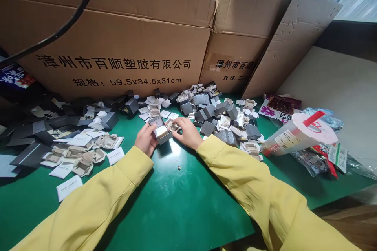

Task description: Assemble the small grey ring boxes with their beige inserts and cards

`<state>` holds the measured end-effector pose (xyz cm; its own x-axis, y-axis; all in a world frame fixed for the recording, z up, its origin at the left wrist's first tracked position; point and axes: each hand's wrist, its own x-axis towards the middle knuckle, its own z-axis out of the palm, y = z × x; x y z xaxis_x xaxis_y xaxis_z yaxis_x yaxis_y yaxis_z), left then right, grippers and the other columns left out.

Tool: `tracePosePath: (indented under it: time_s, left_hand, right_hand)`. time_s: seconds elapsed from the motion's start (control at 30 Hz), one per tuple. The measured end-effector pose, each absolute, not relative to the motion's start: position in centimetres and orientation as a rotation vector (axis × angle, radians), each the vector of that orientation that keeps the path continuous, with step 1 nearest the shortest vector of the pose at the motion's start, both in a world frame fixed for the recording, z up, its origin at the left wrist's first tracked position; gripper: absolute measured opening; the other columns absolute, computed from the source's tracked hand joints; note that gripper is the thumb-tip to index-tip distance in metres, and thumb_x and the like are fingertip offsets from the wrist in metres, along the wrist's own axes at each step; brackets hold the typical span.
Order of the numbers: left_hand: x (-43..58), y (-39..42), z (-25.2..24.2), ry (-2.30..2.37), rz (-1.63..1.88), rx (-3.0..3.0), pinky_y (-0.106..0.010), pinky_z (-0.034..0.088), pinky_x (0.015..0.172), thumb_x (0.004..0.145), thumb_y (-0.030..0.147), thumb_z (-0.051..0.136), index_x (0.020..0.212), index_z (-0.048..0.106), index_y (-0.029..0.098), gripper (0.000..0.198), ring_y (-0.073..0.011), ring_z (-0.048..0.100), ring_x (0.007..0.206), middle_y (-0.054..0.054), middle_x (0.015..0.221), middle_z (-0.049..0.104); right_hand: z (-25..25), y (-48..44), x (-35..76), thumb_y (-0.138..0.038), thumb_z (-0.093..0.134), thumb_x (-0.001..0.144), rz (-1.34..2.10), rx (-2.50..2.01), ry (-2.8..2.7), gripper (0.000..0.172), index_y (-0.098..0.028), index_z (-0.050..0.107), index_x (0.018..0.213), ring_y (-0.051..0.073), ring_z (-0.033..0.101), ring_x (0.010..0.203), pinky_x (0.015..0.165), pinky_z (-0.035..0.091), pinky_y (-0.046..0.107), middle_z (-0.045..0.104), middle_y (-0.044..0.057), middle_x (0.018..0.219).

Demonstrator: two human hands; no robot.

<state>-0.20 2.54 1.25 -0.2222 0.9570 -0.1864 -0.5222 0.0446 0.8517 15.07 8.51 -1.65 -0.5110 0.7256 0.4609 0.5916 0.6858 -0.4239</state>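
Note:
A small dark grey box (163,138), with a white piece inside, is gripped by my left hand (146,138) above the table. My right hand (188,131) is at the box's right side, its fingers pinched around a small beige cardboard insert (174,126). Part of that insert is hidden by the fingers. On the green table (200,200), just in front of my hands, lies a tiny shiny piece (179,168), too small to name. White printed pouches (116,155) and folded cardboard inserts (84,164) lie left of my left hand.
Heaped grey boxes and inserts (207,127) lie beyond my right hand, with more dark boxes (44,131) at the left. A cup with a red straw (294,135) leans among snack packets (278,106) on the right. Large cartons (118,39) wall off the back; a black cable (73,17) hangs upper left.

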Motion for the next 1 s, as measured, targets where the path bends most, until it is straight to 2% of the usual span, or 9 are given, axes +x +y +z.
tracePosePath:
  time_s: [0.1,0.33,0.5,0.63,0.73,0.87,1.0]
  left_hand:
    - [-0.4,2.7,1.0,1.017,1.506,0.588,-0.038,0.057,0.060,0.068,0.020,0.059,0.093,0.052,0.017,0.027,-0.0243,0.066,0.077,-0.007,0.085,0.066]
    - [-0.4,2.5,1.3,1.032,1.503,0.606,-0.037,0.057,0.061,0.064,0.014,0.057,0.095,0.050,0.018,0.032,-0.0247,0.066,0.081,-0.006,0.089,0.066]
    - [-0.4,2.5,1.3,1.025,1.509,0.598,-0.037,0.057,0.061,0.060,0.012,0.061,0.094,0.050,0.019,0.037,-0.0254,0.066,0.083,-0.005,0.091,0.065]
    - [-0.4,2.6,1.2,1.077,1.537,0.554,-0.037,0.056,0.064,0.055,0.010,0.066,0.093,0.049,0.020,0.043,-0.0261,0.065,0.086,-0.003,0.086,0.064]
    - [-0.3,2.7,1.1,1.107,1.534,0.585,-0.033,0.054,0.064,0.050,0.008,0.069,0.097,0.051,0.021,0.051,-0.0235,0.064,0.086,-0.001,0.081,0.064]
    - [-0.3,2.6,1.2,1.115,1.514,0.636,-0.029,0.051,0.063,0.047,0.011,0.072,0.101,0.052,0.022,0.058,-0.0175,0.062,0.075,0.001,0.079,0.064]
    - [-0.2,2.6,1.3,1.110,1.520,0.657,-0.028,0.049,0.061,0.044,0.010,0.074,0.099,0.052,0.019,0.060,-0.0165,0.061,0.072,0.000,0.079,0.063]
  right_hand:
    - [-1.7,8.5,15.1,-0.032,0.059,0.074,0.263,-1.040,-2.282,0.041,-0.020,0.051,0.112,0.023,0.048,0.101,0.088,0.039,0.035,0.055,0.007,0.112]
    - [-2.2,8.9,15.1,-0.021,0.055,0.074,0.370,-0.981,-2.200,0.038,-0.018,0.051,0.112,0.021,0.049,0.102,0.091,0.040,0.036,0.057,0.008,0.110]
    - [-1.4,8.5,14.9,-0.014,0.051,0.071,0.449,-0.835,-2.085,0.045,-0.015,0.047,0.116,0.020,0.046,0.109,0.095,0.039,0.033,0.050,0.011,0.114]
    - [-0.9,8.2,14.9,-0.015,0.050,0.072,0.473,-0.835,-2.054,0.051,-0.016,0.042,0.122,0.020,0.045,0.110,0.091,0.043,0.033,0.045,0.011,0.116]
    - [-0.8,8.1,15.0,-0.018,0.049,0.074,0.474,-0.852,-2.031,0.050,-0.016,0.040,0.123,0.019,0.047,0.106,0.087,0.044,0.031,0.046,0.011,0.115]
    - [-0.6,8.0,14.9,-0.020,0.047,0.077,0.466,-0.862,-2.040,0.045,-0.017,0.040,0.122,0.017,0.050,0.097,0.085,0.045,0.031,0.050,0.009,0.107]
    - [-0.5,8.0,15.2,-0.021,0.044,0.079,0.337,-0.892,-1.974,0.041,-0.018,0.041,0.120,0.020,0.047,0.105,0.089,0.041,0.035,0.050,0.010,0.112]
